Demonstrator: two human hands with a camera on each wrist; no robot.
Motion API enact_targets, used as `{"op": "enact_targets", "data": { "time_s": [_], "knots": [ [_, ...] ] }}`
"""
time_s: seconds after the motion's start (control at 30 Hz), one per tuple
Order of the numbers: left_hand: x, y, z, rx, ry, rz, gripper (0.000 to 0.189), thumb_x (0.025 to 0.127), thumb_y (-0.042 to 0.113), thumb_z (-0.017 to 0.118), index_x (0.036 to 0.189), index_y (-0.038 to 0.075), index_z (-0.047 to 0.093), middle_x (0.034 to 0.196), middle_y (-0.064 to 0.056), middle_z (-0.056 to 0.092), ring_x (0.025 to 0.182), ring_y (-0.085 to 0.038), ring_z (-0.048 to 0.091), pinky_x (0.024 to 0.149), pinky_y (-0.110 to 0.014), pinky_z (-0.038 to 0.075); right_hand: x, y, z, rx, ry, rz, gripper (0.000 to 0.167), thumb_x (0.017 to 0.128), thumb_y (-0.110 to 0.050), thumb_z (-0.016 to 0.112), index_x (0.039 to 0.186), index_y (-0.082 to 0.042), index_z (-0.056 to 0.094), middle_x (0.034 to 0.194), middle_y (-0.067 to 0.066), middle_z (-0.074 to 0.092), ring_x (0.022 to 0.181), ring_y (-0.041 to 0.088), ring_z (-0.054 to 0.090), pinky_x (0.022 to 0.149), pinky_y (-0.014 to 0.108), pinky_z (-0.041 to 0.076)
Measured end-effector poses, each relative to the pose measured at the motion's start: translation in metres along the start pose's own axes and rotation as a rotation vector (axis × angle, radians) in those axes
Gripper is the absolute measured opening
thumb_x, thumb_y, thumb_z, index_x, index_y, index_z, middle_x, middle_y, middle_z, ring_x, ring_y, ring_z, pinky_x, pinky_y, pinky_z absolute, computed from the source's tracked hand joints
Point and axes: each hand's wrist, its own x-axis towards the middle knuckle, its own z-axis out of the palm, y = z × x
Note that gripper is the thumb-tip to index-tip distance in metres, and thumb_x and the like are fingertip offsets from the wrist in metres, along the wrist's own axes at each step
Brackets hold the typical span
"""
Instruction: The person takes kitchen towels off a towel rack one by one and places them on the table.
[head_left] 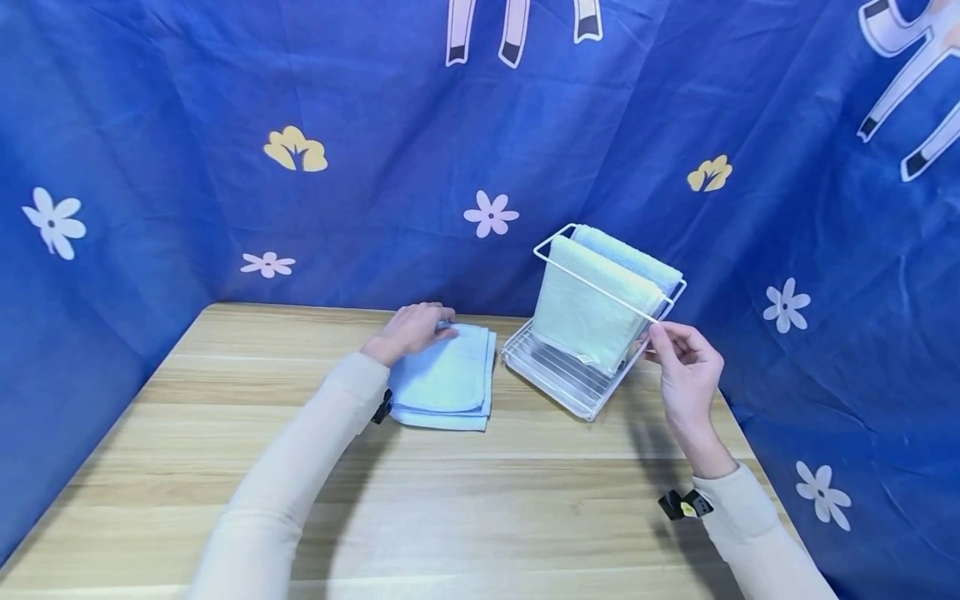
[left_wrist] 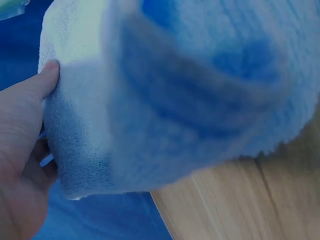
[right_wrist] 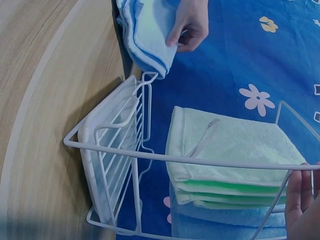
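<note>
A folded light blue towel (head_left: 442, 371) is at the middle of the table, with my left hand (head_left: 408, 329) at its far left corner. In the left wrist view, the thumb presses on the towel's face (left_wrist: 80, 120) and the fingers curl behind it. My right hand (head_left: 688, 367) pinches the upper wire of a white wire rack (head_left: 555, 375), at its right side. Folded pale green towels (right_wrist: 225, 145) stand upright in the rack, with folded blue towels (head_left: 630, 254) behind them.
The wooden table (head_left: 465, 500) reaches back to a blue curtain (head_left: 390, 167) printed with flowers and animal legs. The rack stands near the table's far right part, to the right of the folded towel. A clear plastic tray forms the rack's base.
</note>
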Motion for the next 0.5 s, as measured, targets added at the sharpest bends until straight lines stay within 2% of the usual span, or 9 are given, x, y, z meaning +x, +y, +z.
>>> {"op": "enact_targets", "data": {
  "time_s": [0.23, 0.5],
  "knots": [
    [0.0000, -0.0001, 0.0007, 0.021, -0.014, 0.014, 0.023, 0.103, 0.033, 0.070, 0.115, 0.015, 0.076, 0.107, -0.008, 0.076, 0.093, -0.026, 0.070, 0.080, -0.045, 0.059, 0.0001, 0.0008, -0.0003, -0.004, 0.000, -0.001, 0.005, 0.097, 0.003, 0.071, 0.097, 0.005, 0.075, 0.077, 0.006, 0.078, 0.066, 0.013, 0.075, 0.064, 0.023, 0.062],
    [-0.0018, 0.0049, -0.0074, 0.009, 0.010, 0.027, 0.024, 0.101, 0.031, 0.072, 0.119, 0.014, 0.076, 0.110, -0.006, 0.075, 0.100, -0.026, 0.073, 0.084, -0.046, 0.060, 0.0010, 0.0018, -0.0010, 0.029, -0.013, -0.011, 0.006, 0.097, 0.006, 0.070, 0.098, 0.007, 0.075, 0.078, 0.007, 0.078, 0.068, 0.014, 0.075, 0.063, 0.023, 0.062]
  ]
}}
